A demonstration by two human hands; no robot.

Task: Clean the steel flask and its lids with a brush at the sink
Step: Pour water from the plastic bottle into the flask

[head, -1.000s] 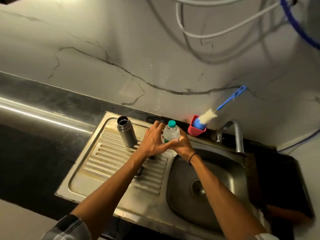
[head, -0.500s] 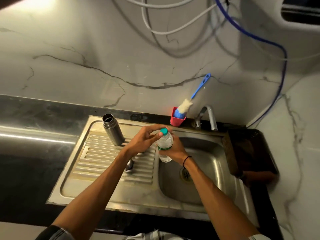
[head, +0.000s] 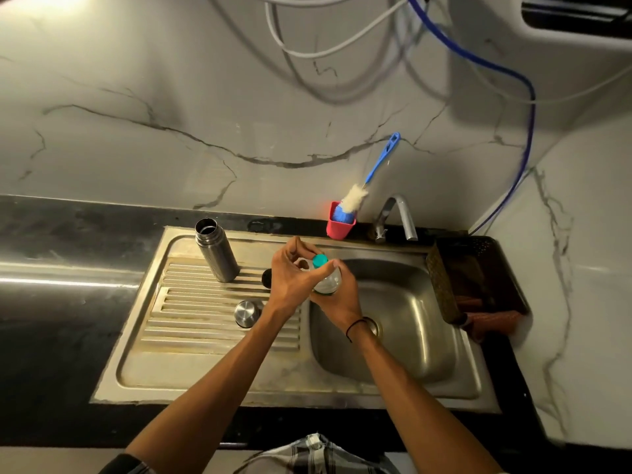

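Head view, looking down at the sink (head: 205, 381):

Standing upright and uncapped at the back left of the ribbed drainboard: steel flask (head: 216, 250), well apart from both hands. Lying lower on the ribs: steel lid (head: 247, 313), just beside the left forearm. Peeking out behind the left hand: a dark round piece (head: 266, 277), probably the second lid, mostly hidden. Leaning in a red cup (head: 340, 224) against the wall, just left of the tap (head: 396, 217): brush (head: 367, 181), untouched.

Being held over the seam between drainboard and basin: small clear bottle (head: 327, 281). Gripping its body from the right and below: right hand (head: 337, 295), fingers curled round it. Pinching the teal cap (head: 320, 261) from above: left hand (head: 290, 275), thumb and fingertips closed on it, seemingly twisting it open.

Judging the handling: flask stiff, smooth-walled, likely light while empty and slippery once wet, so best gripped round the mid-body with a full wrap, not near the open rim. Lid small and round, prone to rolling off the ribs; best pinched across its edge. Brush light; best taken by the blue handle, well above the bristles. Thin bottle probably denting under a hard squeeze.
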